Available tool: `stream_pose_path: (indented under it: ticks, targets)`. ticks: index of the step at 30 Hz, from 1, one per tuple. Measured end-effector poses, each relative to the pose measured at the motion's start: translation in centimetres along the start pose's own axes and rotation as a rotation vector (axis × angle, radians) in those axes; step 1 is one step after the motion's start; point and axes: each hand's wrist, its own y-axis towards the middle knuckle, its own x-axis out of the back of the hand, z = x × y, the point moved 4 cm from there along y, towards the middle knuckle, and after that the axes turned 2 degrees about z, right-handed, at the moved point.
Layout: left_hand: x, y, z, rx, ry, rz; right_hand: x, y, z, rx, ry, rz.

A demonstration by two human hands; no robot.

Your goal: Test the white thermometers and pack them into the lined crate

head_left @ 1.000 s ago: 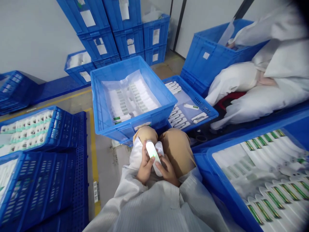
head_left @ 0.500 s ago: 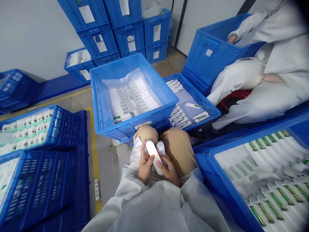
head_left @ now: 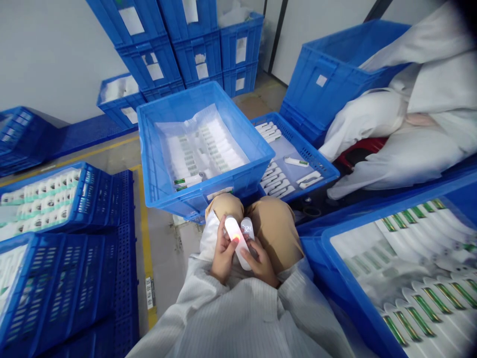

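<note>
Above my knees, two slim white handheld thermometers lie side by side in my hands. My left hand (head_left: 224,256) is closed around the nearer white thermometer (head_left: 231,227), its thumb beside a glowing red spot on the face. The second thermometer (head_left: 246,226) has lit digits at its rounded top and sits just right of the first. Its lower part is hidden by my right hand (head_left: 263,261), whose fingers curl around it. My right thumb rests on the lower end of the first thermometer.
Ahead stands a blue bin (head_left: 204,191) with rows of white devices on lining sheets. A shallow blue tray (head_left: 316,161) sits beyond it. At right, a blue crate (head_left: 337,268) holds devices with green batteries. Perforated crates (head_left: 74,283) are left. A co-worker (head_left: 443,89) sits at far right.
The glow on the first thermometer has turned from pale orange to red, and the digits on the second look different. The co-worker's hand has gone out of sight inside the bin.
</note>
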Motion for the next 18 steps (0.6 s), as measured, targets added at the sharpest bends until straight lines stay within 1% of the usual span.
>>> stream_pose_path:
  ticks: [8, 18]
  targets:
    - [-0.01, 0.06, 0.05, 0.002, 0.013, -0.041, -0.08, -0.05, -0.25, 0.006, -0.002, -0.007]
    - [0.05, 0.07, 0.15, 0.004, 0.040, -0.027, 0.04, -0.09, -0.39, -0.008, -0.023, -0.006]
